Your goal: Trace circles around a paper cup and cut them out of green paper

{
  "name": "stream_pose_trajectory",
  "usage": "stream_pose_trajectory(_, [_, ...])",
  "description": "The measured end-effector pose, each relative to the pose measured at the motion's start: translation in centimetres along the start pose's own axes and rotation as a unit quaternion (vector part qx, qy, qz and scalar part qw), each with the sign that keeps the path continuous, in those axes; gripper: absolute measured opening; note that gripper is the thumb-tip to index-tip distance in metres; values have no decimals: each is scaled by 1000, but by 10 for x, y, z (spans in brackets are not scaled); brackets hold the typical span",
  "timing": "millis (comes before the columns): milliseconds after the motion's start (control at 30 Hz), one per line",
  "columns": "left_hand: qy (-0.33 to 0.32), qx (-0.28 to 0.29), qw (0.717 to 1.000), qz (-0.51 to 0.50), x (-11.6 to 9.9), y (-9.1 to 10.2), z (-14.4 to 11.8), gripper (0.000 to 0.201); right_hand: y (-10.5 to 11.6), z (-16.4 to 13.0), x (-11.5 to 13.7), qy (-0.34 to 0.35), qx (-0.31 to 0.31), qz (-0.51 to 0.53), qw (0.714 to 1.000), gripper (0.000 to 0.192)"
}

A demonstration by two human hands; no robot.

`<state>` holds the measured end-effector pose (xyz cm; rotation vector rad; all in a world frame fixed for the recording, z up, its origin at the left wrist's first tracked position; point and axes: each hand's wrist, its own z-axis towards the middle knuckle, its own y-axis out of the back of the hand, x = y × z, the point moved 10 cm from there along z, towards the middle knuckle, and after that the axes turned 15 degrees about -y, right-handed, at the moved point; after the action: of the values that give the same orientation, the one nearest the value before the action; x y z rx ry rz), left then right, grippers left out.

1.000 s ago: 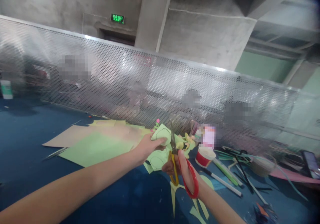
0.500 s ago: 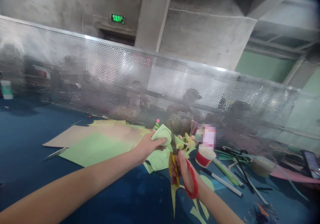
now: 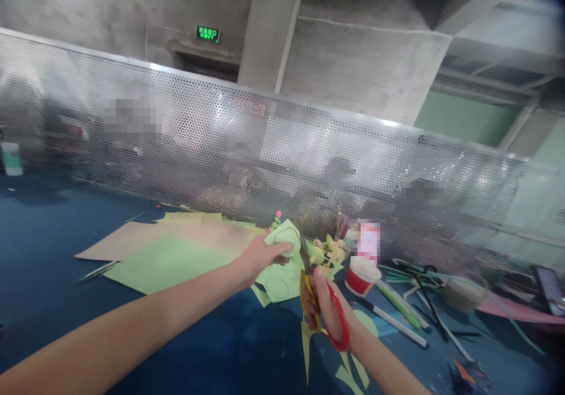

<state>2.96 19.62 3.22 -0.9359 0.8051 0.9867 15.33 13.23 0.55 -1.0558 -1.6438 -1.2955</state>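
Between the thumb and fingers of my left hand (image 3: 265,255) is a piece of light green paper (image 3: 286,233) with a curved line drawn on it. My right hand (image 3: 324,304) is closed round scissors (image 3: 304,256) with one red and one yellow handle loop. Their blades point up and lie against the right edge of the paper; whether they are parted is hard to make out. Below the held piece lies another green sheet (image 3: 279,280) with circles drawn on it. Thin paper offcuts (image 3: 306,348) lie under my right hand.
Large green (image 3: 172,262) and tan sheets (image 3: 128,239) cover the left of the blue table (image 3: 185,359). A red and white cup (image 3: 362,276), a marker (image 3: 399,324) and pipe cleaners lie right. Behind runs a perforated metal screen (image 3: 198,130).
My left hand and the held paper have shifted slightly left. The scissor blades have tilted a little to the left with them. The other things look unchanged.
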Motion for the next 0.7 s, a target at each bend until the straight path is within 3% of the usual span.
stream_pose_trajectory(300, [-13,1,1000,8,-1,3,3,14,2,2,-5,-3,-6,-12,1000,67])
stream_pose_trajectory(700, [-31,13,999,39,1,7,9,18,2,3,-10,-15,-12,-12,1000,67])
